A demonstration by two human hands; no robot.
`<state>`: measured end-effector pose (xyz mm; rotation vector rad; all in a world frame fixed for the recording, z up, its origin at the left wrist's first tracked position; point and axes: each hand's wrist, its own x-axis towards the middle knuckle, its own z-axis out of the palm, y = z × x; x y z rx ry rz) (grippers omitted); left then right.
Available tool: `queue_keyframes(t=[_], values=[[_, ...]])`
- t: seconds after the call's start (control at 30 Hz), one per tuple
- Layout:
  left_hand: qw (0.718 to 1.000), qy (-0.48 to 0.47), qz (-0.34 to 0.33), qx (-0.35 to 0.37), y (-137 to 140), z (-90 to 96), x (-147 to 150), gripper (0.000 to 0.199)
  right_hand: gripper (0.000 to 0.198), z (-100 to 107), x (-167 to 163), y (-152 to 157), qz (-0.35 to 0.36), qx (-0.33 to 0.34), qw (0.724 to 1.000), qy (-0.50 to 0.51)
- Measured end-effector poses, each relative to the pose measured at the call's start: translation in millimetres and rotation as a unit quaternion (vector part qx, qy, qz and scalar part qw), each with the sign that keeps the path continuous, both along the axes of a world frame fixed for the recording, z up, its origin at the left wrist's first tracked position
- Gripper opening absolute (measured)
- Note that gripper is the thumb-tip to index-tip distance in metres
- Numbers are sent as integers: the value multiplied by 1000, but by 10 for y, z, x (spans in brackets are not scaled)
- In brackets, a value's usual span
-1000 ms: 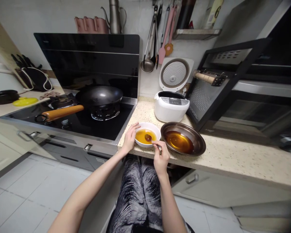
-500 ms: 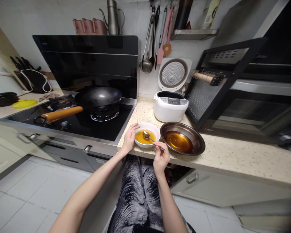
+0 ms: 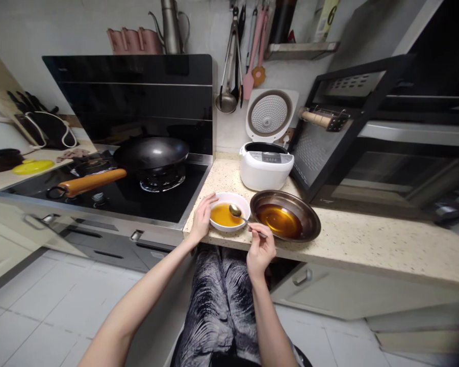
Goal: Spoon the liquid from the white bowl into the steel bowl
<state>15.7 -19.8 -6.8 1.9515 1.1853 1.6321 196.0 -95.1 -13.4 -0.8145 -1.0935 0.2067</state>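
Note:
My left hand [image 3: 202,219] grips the left rim of a white bowl [image 3: 230,229], fingers along its outer side. Amber-yellow liquid [image 3: 222,216] covers the bottom of this bowl. In my right hand [image 3: 261,250] the handle of a metal spoon [image 3: 235,210] is pinched between thumb and fingers. The spoon's head is over the right part of the bowl, tilted; whether it touches the liquid I cannot tell. Right beside the bowl stands a wide dark metal basin [image 3: 313,224] holding a darker amber liquid [image 3: 279,221].
Behind the bowls a white rice cooker [image 3: 266,171] stands with its lid up. A wok [image 3: 153,153] with a wooden handle sits on the stove [image 3: 164,206] to the left. An oven [image 3: 382,173] is at the right. The counter's front edge [image 3: 348,254] runs close to my legs.
My right hand has moved to the right with the spoon, and the spoon's head has shifted toward the bowl's right side. My left hand stays on the rim. The view has shifted slightly.

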Motion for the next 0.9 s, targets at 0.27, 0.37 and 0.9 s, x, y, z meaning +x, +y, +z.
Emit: queue_keyframes(t=[0.27,0.37,0.9], values=[[1000,5,5,-2,-13,15,-1,46,12,38,47,-38,-19,-1,1000,-2],[1000,5,4,-5,-21,25,2,45,10,81,63,-61,-21,12,1000,3],[1000,5,5,0,-15,25,0,47,7,195,327,-93,-87,54,995,11]])
